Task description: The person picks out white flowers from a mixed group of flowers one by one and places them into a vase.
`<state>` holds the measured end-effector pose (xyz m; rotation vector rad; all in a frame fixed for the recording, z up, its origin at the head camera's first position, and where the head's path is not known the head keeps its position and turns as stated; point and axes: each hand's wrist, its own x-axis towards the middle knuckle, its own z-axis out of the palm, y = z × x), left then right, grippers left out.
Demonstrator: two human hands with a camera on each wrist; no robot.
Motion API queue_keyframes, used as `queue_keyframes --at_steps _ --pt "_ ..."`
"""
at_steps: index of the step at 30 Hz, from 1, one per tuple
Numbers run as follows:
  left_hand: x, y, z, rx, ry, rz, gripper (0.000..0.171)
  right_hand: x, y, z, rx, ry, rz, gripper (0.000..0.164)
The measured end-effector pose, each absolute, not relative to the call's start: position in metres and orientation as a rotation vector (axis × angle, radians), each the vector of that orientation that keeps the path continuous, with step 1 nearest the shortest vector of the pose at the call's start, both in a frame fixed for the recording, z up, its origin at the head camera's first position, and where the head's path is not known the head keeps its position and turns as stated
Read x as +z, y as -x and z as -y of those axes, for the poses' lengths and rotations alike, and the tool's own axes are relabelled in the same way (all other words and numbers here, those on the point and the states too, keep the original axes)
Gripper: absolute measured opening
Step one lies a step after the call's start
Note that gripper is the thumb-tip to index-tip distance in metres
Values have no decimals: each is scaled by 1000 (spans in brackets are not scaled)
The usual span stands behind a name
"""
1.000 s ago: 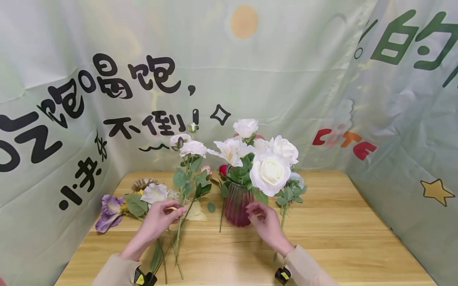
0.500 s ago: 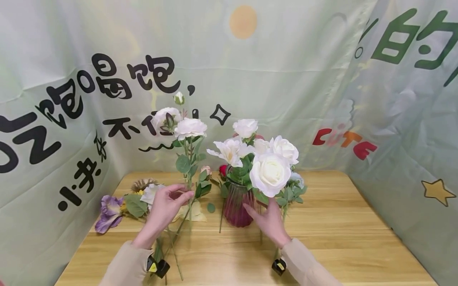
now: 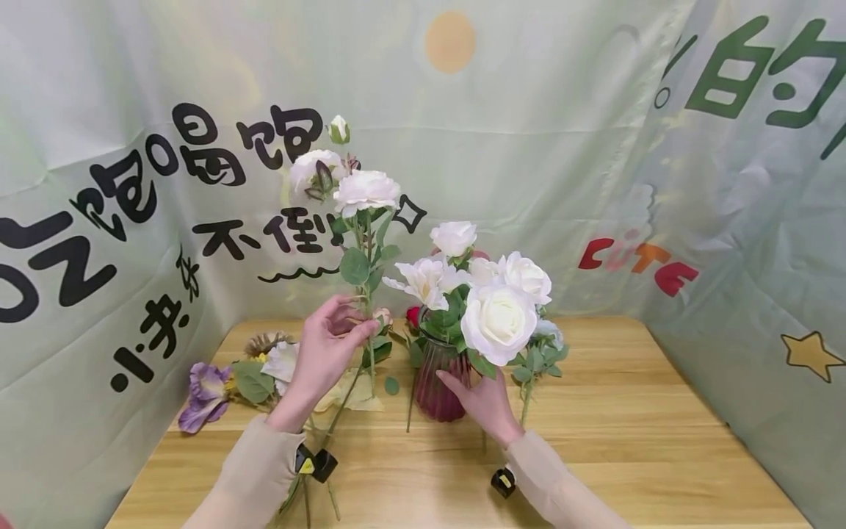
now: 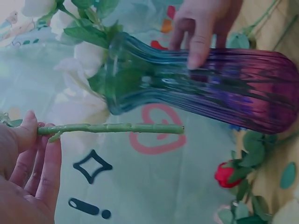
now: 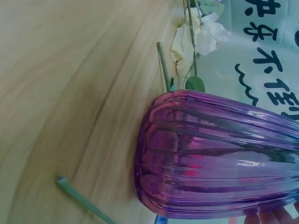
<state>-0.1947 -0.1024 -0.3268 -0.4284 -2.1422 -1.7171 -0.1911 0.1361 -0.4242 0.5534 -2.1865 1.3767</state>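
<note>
My left hand (image 3: 329, 351) pinches the green stem (image 4: 112, 129) of a pale pink-white flower spray (image 3: 366, 191). The spray stands upright, left of the vase, its heads above the vase's flowers. In the left wrist view the bare stem end points past the vase mouth, apart from it. A ribbed glass vase (image 3: 439, 389), clear above and purple-red below, stands on the table with white roses (image 3: 500, 319) and a white lily (image 3: 426, 283) in it. My right hand (image 3: 490, 404) grips the vase's right side, thumb in front; its other fingers are partly hidden.
A purple flower (image 3: 203, 397) and several other blooms lie at the left of the wooden table (image 3: 621, 411). A red rose (image 4: 225, 175) lies behind the vase. A light blue flower (image 3: 548, 334) lies to its right. Printed cloth (image 3: 555, 169) walls the table.
My left hand has raised the flower spray well up off the table and moved slightly right. The right hand has gone from loosely beside the vase to gripping it.
</note>
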Motion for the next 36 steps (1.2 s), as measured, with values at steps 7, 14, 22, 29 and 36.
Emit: queue_keyframes --at_steps 7,14,22,29,36 --pt "-319 205 91 -1780 527 2029 29 -428 196 -135 1309 -643 2132 76" --pt "-301 203 74 -1822 573 1973 31 -431 196 -136 1337 -638 2139 71" --pt "-298 209 62 -1810 626 1952 31 -451 208 -141 1331 -615 2146 74" --pt "-286 212 52 -1744 668 1894 32 -433 196 -138 1277 -650 2103 75" --pt "-273 214 39 -1727 727 1822 28 -432 200 -138 1269 -658 2099 73"
